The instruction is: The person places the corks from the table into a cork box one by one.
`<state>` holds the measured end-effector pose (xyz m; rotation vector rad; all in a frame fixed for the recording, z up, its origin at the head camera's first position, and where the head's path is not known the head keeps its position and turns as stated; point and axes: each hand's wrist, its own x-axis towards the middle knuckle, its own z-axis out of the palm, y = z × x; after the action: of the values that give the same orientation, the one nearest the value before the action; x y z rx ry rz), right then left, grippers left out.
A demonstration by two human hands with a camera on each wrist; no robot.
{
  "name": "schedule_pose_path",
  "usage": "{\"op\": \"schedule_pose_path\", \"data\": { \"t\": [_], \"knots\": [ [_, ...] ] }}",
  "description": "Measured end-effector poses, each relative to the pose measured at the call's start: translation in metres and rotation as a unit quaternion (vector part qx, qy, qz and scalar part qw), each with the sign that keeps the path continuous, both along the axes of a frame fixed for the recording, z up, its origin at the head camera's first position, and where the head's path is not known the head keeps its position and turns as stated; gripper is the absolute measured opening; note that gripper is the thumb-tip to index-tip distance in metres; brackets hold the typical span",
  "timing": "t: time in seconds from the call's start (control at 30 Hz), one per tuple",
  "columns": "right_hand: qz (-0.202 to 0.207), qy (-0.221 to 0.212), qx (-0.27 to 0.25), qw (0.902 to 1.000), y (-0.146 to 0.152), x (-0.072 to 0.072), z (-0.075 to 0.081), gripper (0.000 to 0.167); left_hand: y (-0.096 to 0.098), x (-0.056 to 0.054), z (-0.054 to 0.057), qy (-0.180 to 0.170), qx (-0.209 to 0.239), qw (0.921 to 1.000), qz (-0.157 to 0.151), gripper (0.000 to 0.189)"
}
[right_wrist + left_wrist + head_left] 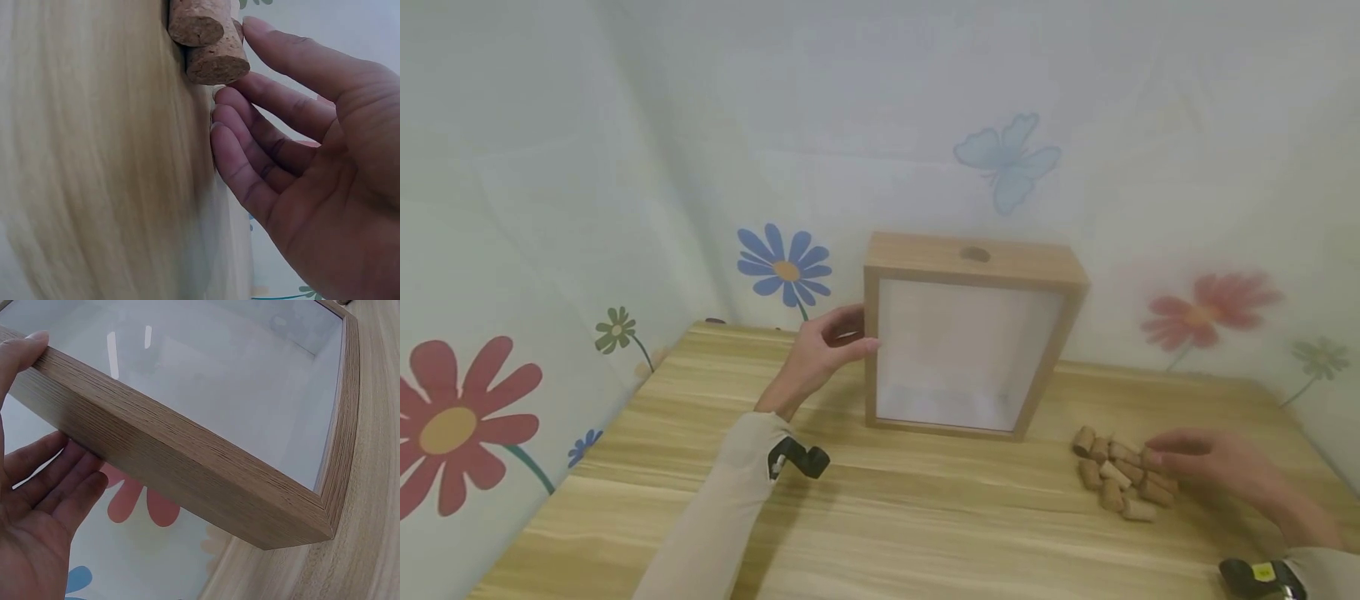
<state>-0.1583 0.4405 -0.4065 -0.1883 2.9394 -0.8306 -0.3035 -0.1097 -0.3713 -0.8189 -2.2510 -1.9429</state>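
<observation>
Left hand (820,354): fingers (59,487) straight and relaxed behind the left side of the wooden frame box (970,333), thumb tip on its front edge; steadying, not clamping. Box stands upright at centre frame in the head view, at the far side of the counter (880,517), glass front toward the camera, a round hole (974,254) in its top face.

Right hand (1213,462): fingers (250,162) loosely spread, tips touching the near corks (215,59); nothing gripped. Cork pile (1116,479) lies on the counter at lower right, apart from the box.

Beyond: pale backdrop printed with flowers (782,267) and a blue butterfly (1007,158), upper centre. Beige sleeves, black wrist mounts (801,458).
</observation>
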Motion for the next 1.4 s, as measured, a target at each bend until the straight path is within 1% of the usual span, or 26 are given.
{"op": "schedule_pose_path", "data": {
  "t": [0.17, 0.33, 0.43, 0.6, 0.67, 0.77, 0.83, 0.93, 1.0, 1.17, 1.23, 1.27, 1.4],
  "knots": [
    [0.000, 0.000, 0.003, 1.0000, -0.001, -0.001, -0.001, 0.039, -0.001, 0.000, 0.001, 0.002, 0.000, 1.0000, 0.000, 0.063],
    [0.016, 0.022, -0.021, 0.9994, 0.001, -0.004, -0.006, 0.028, -0.001, -0.001, 0.002, 0.005, -0.002, 1.0000, 0.001, 0.062],
    [0.015, 0.028, -0.037, 0.9988, 0.002, -0.006, -0.008, 0.026, -0.002, -0.001, 0.002, 0.008, -0.005, 0.9999, 0.002, 0.062],
    [0.002, 0.025, -0.049, 0.9985, 0.003, -0.007, -0.010, 0.029, -0.003, -0.001, 0.003, 0.007, -0.006, 1.0000, 0.001, 0.062],
    [0.005, 0.037, -0.051, 0.9980, 0.005, -0.007, -0.010, 0.031, -0.003, -0.001, 0.003, 0.006, -0.004, 1.0000, 0.002, 0.062],
    [0.001, 0.046, -0.053, 0.9975, 0.007, -0.007, -0.006, 0.036, -0.002, -0.001, 0.002, 0.003, 0.001, 1.0000, 0.003, 0.062],
    [-0.008, 0.041, -0.058, 0.9974, 0.006, -0.006, -0.001, 0.042, -0.001, 0.000, 0.000, -0.001, 0.005, 1.0000, 0.002, 0.062],
    [-0.032, 0.027, -0.064, 0.9971, 0.000, -0.004, 0.011, 0.051, 0.001, 0.000, -0.001, -0.005, 0.008, 0.9999, -0.002, 0.063],
    [-0.043, 0.035, -0.061, 0.9966, -0.007, -0.003, 0.023, 0.054, 0.002, 0.000, -0.001, -0.004, 0.007, 1.0000, -0.002, 0.063],
    [-0.076, 0.099, -0.041, 0.9913, -0.028, -0.005, 0.054, 0.053, 0.004, 0.000, -0.001, 0.003, 0.002, 1.0000, -0.003, 0.063],
    [-0.091, 0.115, -0.053, 0.9878, -0.037, -0.006, 0.069, 0.052, 0.003, 0.000, -0.001, 0.001, 0.003, 1.0000, -0.003, 0.063],
    [-0.092, 0.120, -0.067, 0.9862, -0.042, -0.007, 0.076, 0.052, 0.003, 0.000, -0.001, 0.000, 0.003, 1.0000, -0.002, 0.063],
    [-0.080, 0.179, -0.101, 0.9753, -0.060, -0.012, 0.103, 0.044, 0.001, 0.000, -0.001, 0.000, 0.002, 1.0000, 0.002, 0.063]
  ]
}}
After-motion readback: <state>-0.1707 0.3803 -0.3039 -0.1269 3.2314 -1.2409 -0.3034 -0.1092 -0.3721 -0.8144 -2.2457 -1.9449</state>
